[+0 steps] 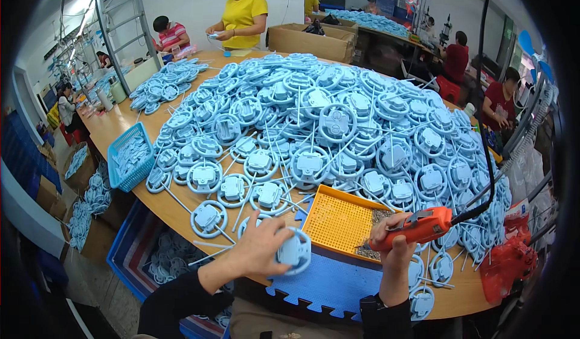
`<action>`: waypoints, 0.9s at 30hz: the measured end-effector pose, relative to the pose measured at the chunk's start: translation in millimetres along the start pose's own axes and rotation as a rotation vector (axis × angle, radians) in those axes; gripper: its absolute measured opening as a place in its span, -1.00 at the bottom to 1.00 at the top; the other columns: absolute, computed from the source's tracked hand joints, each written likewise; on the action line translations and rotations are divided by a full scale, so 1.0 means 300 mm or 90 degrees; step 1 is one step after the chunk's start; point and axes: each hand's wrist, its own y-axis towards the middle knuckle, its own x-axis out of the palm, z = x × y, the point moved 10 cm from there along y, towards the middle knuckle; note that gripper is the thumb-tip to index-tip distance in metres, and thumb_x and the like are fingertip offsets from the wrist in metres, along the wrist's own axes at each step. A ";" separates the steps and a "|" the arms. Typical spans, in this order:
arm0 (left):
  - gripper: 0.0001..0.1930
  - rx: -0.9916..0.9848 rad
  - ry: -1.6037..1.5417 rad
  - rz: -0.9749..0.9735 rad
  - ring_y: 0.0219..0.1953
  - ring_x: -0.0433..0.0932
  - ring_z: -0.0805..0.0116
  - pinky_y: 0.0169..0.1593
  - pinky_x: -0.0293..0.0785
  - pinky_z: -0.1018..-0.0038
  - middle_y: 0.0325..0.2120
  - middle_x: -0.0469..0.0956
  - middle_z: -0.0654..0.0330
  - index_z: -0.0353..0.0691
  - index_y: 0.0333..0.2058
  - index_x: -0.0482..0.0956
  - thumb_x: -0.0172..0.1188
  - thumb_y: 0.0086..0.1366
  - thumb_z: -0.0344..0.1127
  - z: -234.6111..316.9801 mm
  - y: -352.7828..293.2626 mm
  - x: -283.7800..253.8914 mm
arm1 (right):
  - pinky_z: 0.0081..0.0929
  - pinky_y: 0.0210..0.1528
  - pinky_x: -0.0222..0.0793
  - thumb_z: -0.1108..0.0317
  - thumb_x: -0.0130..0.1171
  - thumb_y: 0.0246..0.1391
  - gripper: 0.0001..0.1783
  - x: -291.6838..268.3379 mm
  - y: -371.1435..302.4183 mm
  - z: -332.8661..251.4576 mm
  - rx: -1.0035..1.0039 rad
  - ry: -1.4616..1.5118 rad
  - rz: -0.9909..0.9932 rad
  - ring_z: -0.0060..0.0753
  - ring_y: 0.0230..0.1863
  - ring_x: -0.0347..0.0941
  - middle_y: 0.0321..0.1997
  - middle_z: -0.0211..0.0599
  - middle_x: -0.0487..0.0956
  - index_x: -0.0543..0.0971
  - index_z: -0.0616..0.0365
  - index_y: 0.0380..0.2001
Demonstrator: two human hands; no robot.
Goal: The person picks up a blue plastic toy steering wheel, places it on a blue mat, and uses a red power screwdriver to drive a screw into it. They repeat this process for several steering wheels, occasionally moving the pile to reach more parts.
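Note:
My left hand is closed around the edge of a light-blue plastic ring-shaped part with a blocky centre, held above the blue foam mat. My right hand grips an orange-red electric screwdriver, its black cord rising to the upper right. The screwdriver's tip points left, over the near right corner of a yellow perforated tray. Small screws lie along that tray's right side. A large heap of similar light-blue parts, many with thin rods, covers the table beyond.
A light-blue basket of small pieces stands at the table's left edge. Below is a blue crate with more parts. A red plastic bag hangs at the right. Across the table, a person in yellow stands near cardboard boxes.

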 end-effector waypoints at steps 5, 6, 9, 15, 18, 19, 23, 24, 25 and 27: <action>-0.31 0.039 -0.002 -0.127 -0.01 0.42 0.06 0.21 0.01 -0.19 -0.15 0.44 0.03 -0.21 -0.03 0.45 0.39 -0.09 0.07 0.092 -0.060 0.162 | -0.49 -0.57 0.34 -0.13 0.33 0.00 -0.40 -0.058 0.001 -0.008 -0.020 0.002 0.005 -0.48 -0.62 0.37 -0.58 -0.32 0.44 0.36 0.17 -0.25; -0.31 0.021 -0.017 -0.124 -0.01 0.42 0.06 0.20 0.01 -0.21 -0.15 0.44 0.02 -0.21 -0.03 0.44 0.39 -0.08 0.09 0.105 -0.059 0.177 | -0.49 -0.58 0.35 -0.13 0.34 -0.01 -0.39 -0.067 0.001 -0.009 -0.029 0.003 0.012 -0.47 -0.63 0.37 -0.58 -0.32 0.44 0.36 0.18 -0.25; -0.31 0.027 0.004 -0.099 -0.05 0.43 0.06 0.13 0.17 -0.06 -0.16 0.45 0.01 -0.23 -0.04 0.45 0.36 -0.03 0.14 0.116 0.026 0.127 | -0.49 -0.58 0.35 -0.12 0.35 -0.02 -0.39 -0.095 -0.003 -0.020 -0.034 0.005 0.023 -0.46 -0.63 0.37 -0.58 -0.31 0.44 0.36 0.19 -0.26; -0.36 0.088 0.147 0.168 0.01 0.39 0.01 0.00 0.32 0.18 -0.08 0.46 -0.01 -0.23 -0.01 0.46 0.41 -0.07 -0.07 -0.056 0.561 -0.146 | -0.49 -0.58 0.34 -0.20 0.37 -0.09 -0.31 -0.077 -0.001 -0.028 -0.018 0.012 0.026 -0.47 -0.64 0.35 -0.60 -0.30 0.42 0.34 0.17 -0.25; -0.23 0.095 0.257 0.202 0.18 0.27 -0.09 0.06 0.26 -0.06 0.16 0.31 -0.03 -0.13 0.15 0.35 0.42 -0.07 -0.11 -0.112 0.861 -0.086 | -0.50 -0.63 0.34 -0.22 0.37 -0.11 -0.30 -0.093 -0.024 -0.012 -0.010 -0.003 0.065 -0.47 -0.65 0.35 -0.63 -0.32 0.39 0.32 0.15 -0.27; -0.19 0.083 0.253 0.172 0.24 0.21 -0.12 0.08 0.23 -0.14 0.23 0.24 -0.04 -0.09 0.20 0.31 0.42 -0.08 -0.13 -0.121 0.942 -0.032 | -0.52 -0.65 0.34 -0.23 0.36 -0.11 -0.30 -0.083 -0.031 -0.026 -0.008 -0.002 0.107 -0.48 -0.65 0.35 -0.64 -0.33 0.38 0.31 0.15 -0.28; -0.20 -0.029 0.271 0.075 0.25 0.17 -0.09 0.06 0.25 -0.13 0.18 0.24 -0.02 -0.02 0.18 0.33 0.43 -0.10 -0.16 -0.105 1.055 0.055 | -0.33 -0.26 0.51 -0.05 0.34 0.02 -0.07 -0.093 -0.091 0.031 0.003 0.085 -0.146 -0.24 -0.25 0.50 -0.09 0.04 0.50 0.10 0.11 0.29; -0.25 -0.048 0.281 0.048 0.22 0.18 -0.07 0.03 0.29 -0.11 0.14 0.27 -0.01 -0.04 0.14 0.39 0.43 -0.11 -0.18 -0.102 1.054 0.077 | -0.44 -0.47 0.42 -0.15 0.34 -0.04 -0.22 -0.072 -0.064 -0.026 -0.001 0.019 0.000 -0.38 -0.46 0.42 -0.36 -0.15 0.44 0.20 0.12 0.00; -0.25 -0.067 0.275 0.043 0.22 0.18 -0.07 0.03 0.29 -0.11 0.14 0.27 -0.01 -0.04 0.14 0.39 0.43 -0.11 -0.18 -0.157 1.035 0.089 | -0.55 -0.68 0.33 -0.26 0.34 -0.10 -0.29 -0.069 -0.037 -0.044 0.013 -0.051 0.133 -0.51 -0.67 0.34 -0.63 -0.34 0.38 0.31 0.14 -0.29; -0.42 -0.096 0.244 0.122 0.14 0.25 -0.01 -0.06 0.37 -0.02 0.03 0.32 0.02 -0.08 -0.02 0.51 0.42 -0.10 -0.21 -0.246 0.945 0.043 | -0.57 -0.69 0.33 -0.26 0.33 -0.10 -0.29 -0.031 -0.005 0.001 0.014 -0.040 0.087 -0.53 -0.68 0.33 -0.63 -0.35 0.37 0.31 0.14 -0.29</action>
